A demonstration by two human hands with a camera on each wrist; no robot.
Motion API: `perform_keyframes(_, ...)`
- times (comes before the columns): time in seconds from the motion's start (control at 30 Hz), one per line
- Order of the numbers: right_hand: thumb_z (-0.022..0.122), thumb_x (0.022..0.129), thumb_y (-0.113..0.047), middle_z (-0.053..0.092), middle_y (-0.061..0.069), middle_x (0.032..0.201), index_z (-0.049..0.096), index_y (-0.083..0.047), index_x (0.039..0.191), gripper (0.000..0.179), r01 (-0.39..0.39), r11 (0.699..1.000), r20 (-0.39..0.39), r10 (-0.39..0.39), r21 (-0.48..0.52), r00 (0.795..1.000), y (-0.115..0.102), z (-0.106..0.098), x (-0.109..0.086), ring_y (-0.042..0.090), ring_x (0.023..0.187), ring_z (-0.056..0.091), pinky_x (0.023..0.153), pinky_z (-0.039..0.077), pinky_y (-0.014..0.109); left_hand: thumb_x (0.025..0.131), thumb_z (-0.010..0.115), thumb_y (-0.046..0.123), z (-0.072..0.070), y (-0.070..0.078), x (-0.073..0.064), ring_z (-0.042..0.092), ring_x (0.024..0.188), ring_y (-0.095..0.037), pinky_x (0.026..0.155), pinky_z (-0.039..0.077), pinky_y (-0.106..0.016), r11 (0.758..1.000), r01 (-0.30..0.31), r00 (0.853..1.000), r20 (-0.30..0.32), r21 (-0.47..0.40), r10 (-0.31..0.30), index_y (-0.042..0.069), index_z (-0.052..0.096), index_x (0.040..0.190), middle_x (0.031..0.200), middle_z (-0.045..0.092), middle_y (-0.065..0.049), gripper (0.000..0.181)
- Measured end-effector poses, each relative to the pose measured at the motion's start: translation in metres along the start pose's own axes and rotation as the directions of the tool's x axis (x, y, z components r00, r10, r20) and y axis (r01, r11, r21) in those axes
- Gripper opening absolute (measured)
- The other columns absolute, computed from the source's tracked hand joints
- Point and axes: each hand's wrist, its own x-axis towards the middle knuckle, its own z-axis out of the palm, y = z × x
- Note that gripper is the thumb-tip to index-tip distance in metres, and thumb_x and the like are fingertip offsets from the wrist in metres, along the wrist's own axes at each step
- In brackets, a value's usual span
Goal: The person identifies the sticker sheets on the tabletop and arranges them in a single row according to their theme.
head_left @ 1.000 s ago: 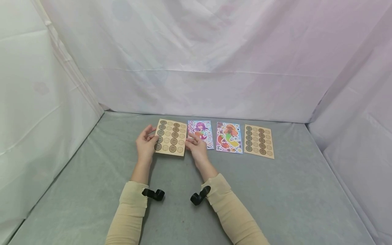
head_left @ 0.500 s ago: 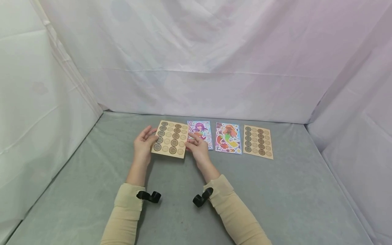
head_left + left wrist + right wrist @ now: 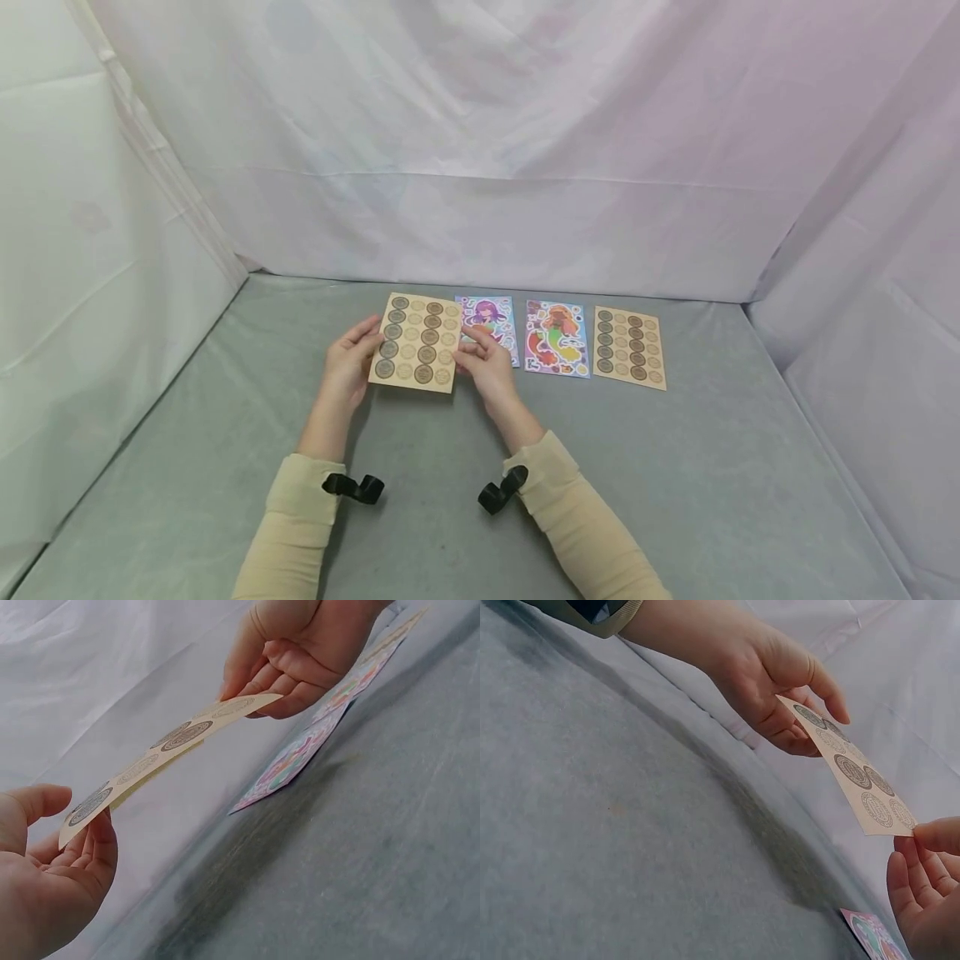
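Note:
A tan sticker sheet (image 3: 415,342) printed with rows of dark and pale round seals is held above the table, slightly bowed. My left hand (image 3: 348,363) holds its left edge, fingers curled beneath; in the left wrist view the thumb of that left hand (image 3: 56,877) hovers just over the sheet's face. At the opposite edge, my right hand (image 3: 487,368) pinches the sheet between thumb and fingers, as the right wrist view also shows. Just behind the right hand lies a purple-haired mermaid sticker sheet (image 3: 486,312), partly covered by the fingers.
Right of it on the grey table (image 3: 427,517) lie an orange-haired mermaid sheet (image 3: 557,340) and another tan seal sheet (image 3: 629,348), side by side. A pale curtain (image 3: 480,225) stands behind the table, with more cloth at both sides.
Both hands still hold the tan sheet. It has come slightly nearer and tilted, with the left hand shifting a little left. The sheets on the table stay put.

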Motion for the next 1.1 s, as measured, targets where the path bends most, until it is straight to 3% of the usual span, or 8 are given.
perform_keyframes(0.23,0.067,0.084,0.005,0.065,0.008,0.088,0.058,-0.006,0.13,0.048,-0.024,1.0,0.037,0.024,0.004,0.999,-0.001,-0.005,-0.004,0.013,0.069,0.062,0.075,0.056,0.043,0.094,0.058,0.005,-0.004,0.004,-0.005,0.062,0.088,-0.011,0.073,0.054,-0.022,0.996,-0.029,0.997,0.075,0.089,0.022,0.004,0.049,0.139,0.109,0.058,-0.005,0.045)
perform_keyframes(0.4,0.067,0.084,0.005,0.065,0.009,0.089,0.057,-0.008,0.132,0.051,-0.039,0.999,0.075,0.039,-0.004,0.996,-0.002,-0.008,-0.007,0.014,0.066,0.063,0.067,0.057,0.036,0.094,0.056,0.004,-0.009,0.005,-0.008,0.062,0.086,-0.011,0.073,0.054,-0.022,0.983,-0.061,0.993,0.111,0.17,0.042,0.005,0.048,0.14,0.105,0.058,-0.005,0.047)
perform_keyframes(0.63,0.066,0.083,0.007,0.066,0.01,0.09,0.054,-0.009,0.136,0.056,-0.028,1.0,0.13,0.029,-0.01,0.991,-0.002,-0.013,-0.013,0.015,0.069,0.064,0.069,0.057,0.042,0.092,0.055,-0.001,-0.018,0.004,-0.013,0.062,0.084,-0.011,0.077,0.053,-0.023,0.972,-0.113,0.982,0.171,0.208,0.078,0.001,0.045,0.141,0.096,0.062,-0.002,0.049)
perform_keyframes(0.77,0.066,0.083,0.007,0.066,0.01,0.089,0.052,-0.008,0.137,0.058,-0.017,1.0,0.162,0.02,-0.018,0.987,-0.001,-0.016,-0.015,0.016,0.071,0.065,0.064,0.057,0.036,0.092,0.056,0.001,-0.021,0.003,-0.016,0.063,0.083,-0.011,0.076,0.054,-0.023,0.961,-0.129,0.978,0.189,0.243,0.083,0.001,0.046,0.14,0.094,0.064,0.0,0.049)
perform_keyframes(1.1,0.066,0.083,0.009,0.067,0.01,0.09,0.048,-0.003,0.139,0.06,-0.012,1.0,0.212,0.015,-0.016,0.977,-0.002,-0.019,-0.024,0.015,0.072,0.065,0.069,0.057,0.042,0.091,0.057,-0.003,-0.03,0.004,-0.022,0.062,0.068,-0.012,0.056,0.051,-0.023,0.958,-0.164,0.961,0.259,0.236,0.1,-0.004,0.045,0.139,0.088,0.066,-0.002,0.05)
